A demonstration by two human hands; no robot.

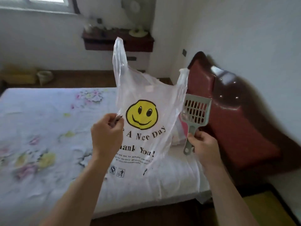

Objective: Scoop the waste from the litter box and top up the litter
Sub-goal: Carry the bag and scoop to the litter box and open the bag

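**Two hands hold up bag and scoop over a bed**

Two bare arms reach in from the bottom of the frame. The left hand (106,132), just left of centre, pinches the side edge of a thin, see-through white plastic carrier bag (141,95) between curled fingers and thumb. The bag hangs upright in the middle of the picture with both loop handles pointing up. It is printed with a yellow smiley face (142,114) and black lettering, partly hidden behind the left hand.

The right hand (203,144), right of centre, has its fingers wrapped round the handle of a grey-green slotted plastic litter scoop (195,110). The scoop's head points up and its slotted face is turned to the camera, just beside the bag's right edge. Whether this hand grips the bag as well cannot be told.

Behind and below the bag lies a bed with a pale floral sheet (40,128), which fills the left and lower centre of the frame. A glossy dark red padded headboard (236,128) stands along the white wall at right. Something pink shows through the bag's right side, too blurred to identify.

A dark wooden wall shelf (118,41) sits at upper centre with a white fan (135,17) on it, and a window (37,4) occupies the upper left corner.
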